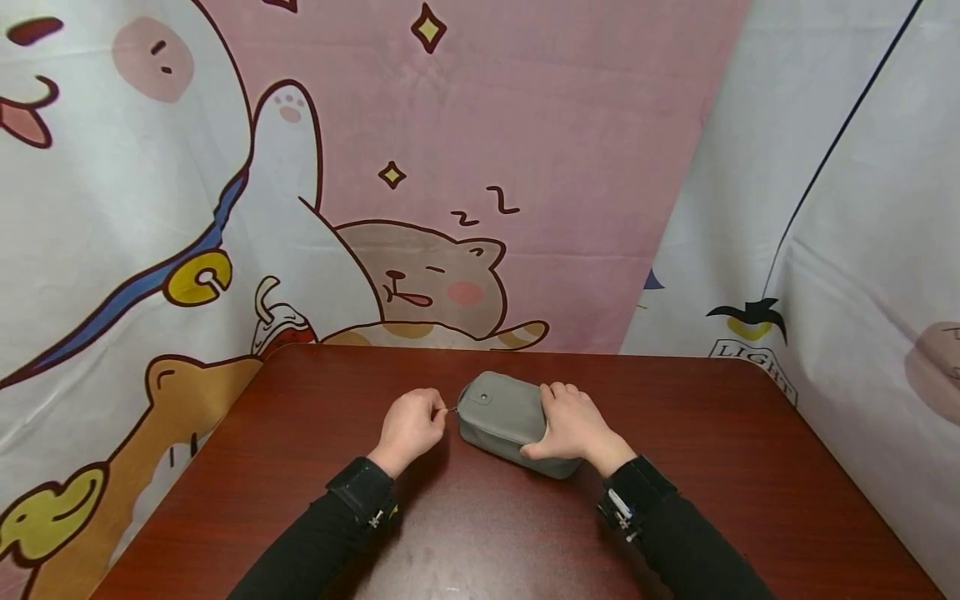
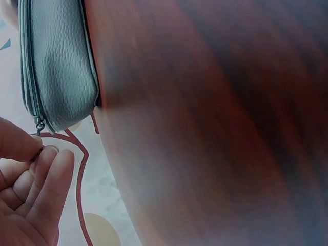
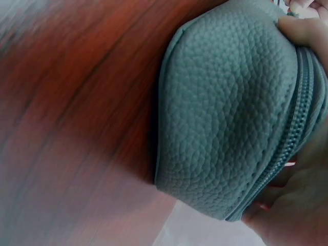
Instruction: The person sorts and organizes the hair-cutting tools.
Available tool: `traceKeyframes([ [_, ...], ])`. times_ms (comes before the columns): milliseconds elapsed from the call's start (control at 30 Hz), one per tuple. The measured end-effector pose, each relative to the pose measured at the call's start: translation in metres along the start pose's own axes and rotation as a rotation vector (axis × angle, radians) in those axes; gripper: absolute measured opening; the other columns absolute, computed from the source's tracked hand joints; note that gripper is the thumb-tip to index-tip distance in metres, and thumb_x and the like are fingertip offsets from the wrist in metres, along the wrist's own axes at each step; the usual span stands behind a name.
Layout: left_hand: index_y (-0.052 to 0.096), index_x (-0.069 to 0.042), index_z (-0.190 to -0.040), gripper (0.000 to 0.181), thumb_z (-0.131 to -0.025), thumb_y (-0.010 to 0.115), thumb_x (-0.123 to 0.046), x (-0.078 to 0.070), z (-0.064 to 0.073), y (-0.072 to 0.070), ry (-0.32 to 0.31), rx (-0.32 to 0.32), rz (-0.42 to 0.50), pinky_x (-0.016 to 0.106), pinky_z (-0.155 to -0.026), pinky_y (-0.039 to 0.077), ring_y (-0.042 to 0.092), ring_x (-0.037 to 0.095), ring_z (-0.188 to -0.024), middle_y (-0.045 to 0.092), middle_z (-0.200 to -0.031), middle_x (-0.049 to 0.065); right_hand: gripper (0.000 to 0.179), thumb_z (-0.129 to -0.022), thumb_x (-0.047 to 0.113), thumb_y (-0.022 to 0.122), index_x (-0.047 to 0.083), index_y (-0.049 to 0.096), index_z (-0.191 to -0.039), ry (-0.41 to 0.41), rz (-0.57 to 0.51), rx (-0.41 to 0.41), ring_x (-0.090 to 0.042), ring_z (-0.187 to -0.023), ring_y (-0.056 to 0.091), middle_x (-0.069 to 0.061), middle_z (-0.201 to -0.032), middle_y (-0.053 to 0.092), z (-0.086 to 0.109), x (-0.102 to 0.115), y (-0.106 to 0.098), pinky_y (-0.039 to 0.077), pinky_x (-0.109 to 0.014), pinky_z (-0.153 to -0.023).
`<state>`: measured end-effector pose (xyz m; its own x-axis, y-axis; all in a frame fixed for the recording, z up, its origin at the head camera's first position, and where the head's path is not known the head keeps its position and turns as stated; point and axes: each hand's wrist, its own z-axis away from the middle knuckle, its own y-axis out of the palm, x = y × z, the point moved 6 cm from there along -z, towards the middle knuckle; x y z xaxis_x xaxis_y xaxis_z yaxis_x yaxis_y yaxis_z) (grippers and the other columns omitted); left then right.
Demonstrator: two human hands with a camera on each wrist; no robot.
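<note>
A grey-green zip pouch [image 1: 498,417] with pebbled, leather-like sides lies on the table. My left hand [image 1: 411,429] is at its left end, thumb and finger pinching the zipper pull [image 2: 39,128]; the fingertips cover most of that pull. Across the pouch's right part, my right hand [image 1: 576,427] grips it from above, thumb on the near side and fingers over the top. In the right wrist view the zipper [image 3: 297,128] runs along the upper edge with its teeth meshed. A small round stud [image 1: 483,397] shows on top near the left end.
The reddish-brown wooden table [image 1: 315,392] has rounded far corners. Behind it hangs a pink and white cloth [image 1: 570,167] printed with cartoon animals, and another white printed cloth [image 1: 847,250] hangs at the right. Dark sleeves with wrist straps cover both forearms.
</note>
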<state>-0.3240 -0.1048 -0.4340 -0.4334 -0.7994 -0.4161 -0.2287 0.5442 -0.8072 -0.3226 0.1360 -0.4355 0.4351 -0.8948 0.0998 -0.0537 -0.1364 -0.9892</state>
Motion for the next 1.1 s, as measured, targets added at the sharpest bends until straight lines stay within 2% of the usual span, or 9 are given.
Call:
traceKeyframes([
  [467,0.067,-0.012,-0.075,0.014,-0.085,0.075,-0.007,-0.0016,-0.0001,0.0011,0.013,0.001,0.008,0.029,-0.059,0.048,0.053,0.009,-0.062,0.057,-0.069,-0.008,0.103,-0.066,0.060,0.078,-0.008,0.048,-0.137,-0.106,-0.012,-0.023,-0.038,-0.114,0.052,-0.023,-0.127,0.054,0.0038,-0.0064,-0.0025,0.043,-0.052,-0.097],
  [767,0.063,-0.018,-0.071,0.021,-0.084,0.075,-0.007,-0.0050,-0.0024,0.0013,0.049,-0.015,-0.032,0.027,-0.058,0.048,0.054,0.009,-0.063,0.058,-0.070,-0.008,0.104,-0.064,0.058,0.079,-0.009,0.049,-0.137,-0.161,-0.023,-0.037,-0.037,-0.114,0.053,-0.022,-0.125,0.055,0.0019,-0.0073,-0.0037,0.044,-0.051,-0.097],
  [1100,0.064,-0.018,-0.071,0.021,-0.084,0.075,-0.006,-0.0047,-0.0056,0.0026,0.044,0.002,-0.033,0.028,-0.059,0.048,0.055,0.009,-0.063,0.058,-0.070,-0.008,0.104,-0.062,0.056,0.080,-0.008,0.049,-0.137,-0.214,-0.030,-0.036,-0.035,-0.115,0.053,-0.019,-0.127,0.056,0.0007,-0.0075,-0.0052,0.045,-0.049,-0.096],
])
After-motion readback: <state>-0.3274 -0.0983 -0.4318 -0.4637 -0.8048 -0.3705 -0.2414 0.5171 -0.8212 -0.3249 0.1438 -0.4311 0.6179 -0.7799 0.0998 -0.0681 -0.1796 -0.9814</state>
